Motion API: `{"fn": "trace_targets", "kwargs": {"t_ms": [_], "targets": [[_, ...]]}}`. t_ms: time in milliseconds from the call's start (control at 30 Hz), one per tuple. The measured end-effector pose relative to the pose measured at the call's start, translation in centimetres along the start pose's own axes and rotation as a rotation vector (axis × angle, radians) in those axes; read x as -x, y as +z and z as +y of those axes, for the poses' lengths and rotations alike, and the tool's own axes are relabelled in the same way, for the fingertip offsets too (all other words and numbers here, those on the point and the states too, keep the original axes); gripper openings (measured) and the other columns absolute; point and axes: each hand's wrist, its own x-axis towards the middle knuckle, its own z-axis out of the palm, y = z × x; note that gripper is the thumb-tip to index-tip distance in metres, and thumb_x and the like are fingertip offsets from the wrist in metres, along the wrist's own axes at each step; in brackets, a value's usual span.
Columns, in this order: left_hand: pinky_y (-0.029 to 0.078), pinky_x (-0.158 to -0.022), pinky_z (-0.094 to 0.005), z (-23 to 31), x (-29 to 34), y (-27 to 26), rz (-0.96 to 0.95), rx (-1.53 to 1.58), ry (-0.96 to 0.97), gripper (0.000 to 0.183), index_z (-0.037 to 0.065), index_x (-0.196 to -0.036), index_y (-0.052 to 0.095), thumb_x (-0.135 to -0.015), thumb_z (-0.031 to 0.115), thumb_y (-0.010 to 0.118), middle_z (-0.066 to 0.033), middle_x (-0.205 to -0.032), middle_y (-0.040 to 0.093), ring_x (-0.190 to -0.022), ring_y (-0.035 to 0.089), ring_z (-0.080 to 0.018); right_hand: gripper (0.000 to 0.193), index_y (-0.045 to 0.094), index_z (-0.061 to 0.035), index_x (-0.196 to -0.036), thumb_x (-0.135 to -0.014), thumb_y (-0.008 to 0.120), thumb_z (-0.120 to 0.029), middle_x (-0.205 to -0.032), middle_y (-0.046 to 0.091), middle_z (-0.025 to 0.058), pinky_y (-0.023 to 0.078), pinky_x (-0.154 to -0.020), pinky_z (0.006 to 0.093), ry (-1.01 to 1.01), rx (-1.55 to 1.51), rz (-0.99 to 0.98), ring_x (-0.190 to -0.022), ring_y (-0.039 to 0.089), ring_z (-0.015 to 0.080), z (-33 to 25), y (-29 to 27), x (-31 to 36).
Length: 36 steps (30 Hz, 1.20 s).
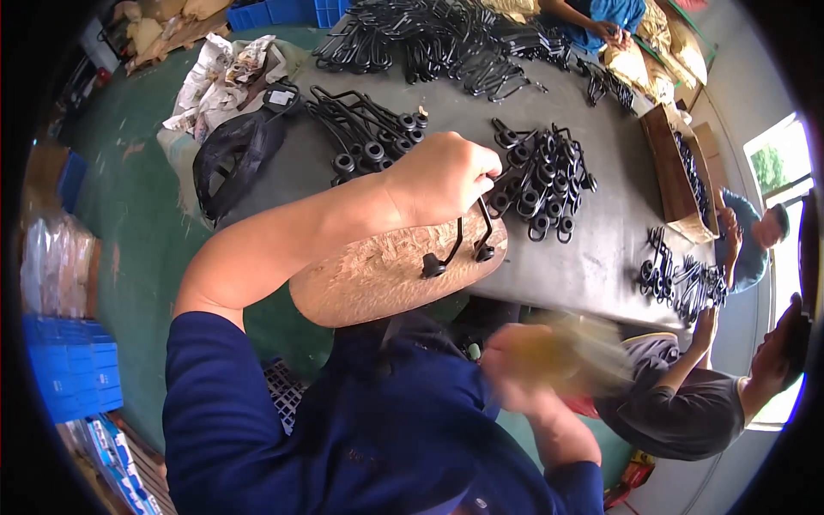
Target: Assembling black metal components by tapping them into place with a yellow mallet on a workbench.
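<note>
My left hand [442,180] is closed around the upper part of a bent black metal rod [457,238] with black rubber bushings at its lower ends. Those ends rest at a worn wooden board [369,273] with rounded ends, which juts out from the table edge in front of my body. To the right of the board and lower, my right hand [515,365] is wrapped around a yellowish, block-like tool [579,352]. Motion smears both hand and tool, so its exact kind does not show. A pile of similar bushed rods [549,176] lies just right of my left hand.
On the grey table [584,266] lie more rods with bushings [369,129] and a large heap of black rods [421,39]. A black bag [236,159] sits at its left edge. A cardboard box [674,184] holds parts. Co-workers [687,395] handle rods at the right.
</note>
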Motion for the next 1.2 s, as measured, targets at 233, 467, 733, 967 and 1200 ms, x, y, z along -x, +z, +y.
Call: {"fn": "trace_targets", "kwargs": {"t_ms": [233,467,733,967,1200], "targets": [[0.053,-0.067,-0.0332,-1.0,0.7,-0.2,-0.015,0.053,-0.029,0.013,0.001,-0.094,0.068,-0.085,0.009,0.064,-0.0159,-0.083,0.069,-0.073,0.069,-0.0267,0.024,0.054,-0.0005,-0.102,-0.086,0.067,-0.013,-0.073,0.059,0.0024,0.046,-0.049,0.0263,0.814,-1.028,-0.503,-0.055,0.055,0.0093,1.6,0.7,0.4],[0.05,-0.064,-0.028,-2.6,0.0,-0.3,-0.041,0.201,-0.165,0.013,-0.001,-0.095,0.068,-0.087,0.008,0.064,-0.0081,-0.078,0.069,-0.066,0.062,-0.0129,0.018,0.05,0.0007,-0.099,-0.086,0.062,-0.002,-0.065,0.057,0.0054,0.046,-0.046,0.0262,0.947,-1.27,-0.071,-0.048,0.056,0.0145,3.6,1.8,1.1],[0.048,-0.053,-0.0197,-8.6,-1.0,-11.0,0.259,0.4,-0.42,0.022,0.001,-0.108,0.064,-0.091,0.013,0.064,-0.0075,-0.089,0.07,-0.066,0.063,-0.0092,0.015,0.051,0.0004,-0.097,-0.086,0.059,-0.005,-0.064,0.054,0.0057,0.042,-0.042,0.0263,0.979,-1.054,0.383,-0.045,0.053,0.0153,9.7,2.9,2.7],[0.046,-0.052,-0.022,-22.4,2.1,-11.3,0.251,0.364,-0.852,0.019,0.003,-0.099,0.066,-0.087,0.017,0.069,-0.0051,-0.082,0.067,-0.064,0.061,-0.0099,0.014,0.049,-0.0034,-0.094,-0.089,0.058,-0.014,-0.066,0.053,0.0064,0.045,-0.041,0.0309,1.183,-1.292,0.692,-0.044,0.053,0.0178,15.0,4.0,3.5],[0.054,-0.078,-0.0373,-19.6,-5.0,-7.8,0.217,-0.533,-0.528,0.029,0.004,-0.101,0.068,-0.076,0.018,0.071,-0.0158,-0.093,0.07,-0.086,0.069,-0.027,0.017,0.051,-0.0068,-0.091,-0.087,0.059,-0.021,-0.066,0.052,0.0055,0.044,-0.041,0.0315,1.252,-1.282,0.559,-0.047,0.053,0.0175,15.3,3.4,3.2]]}}
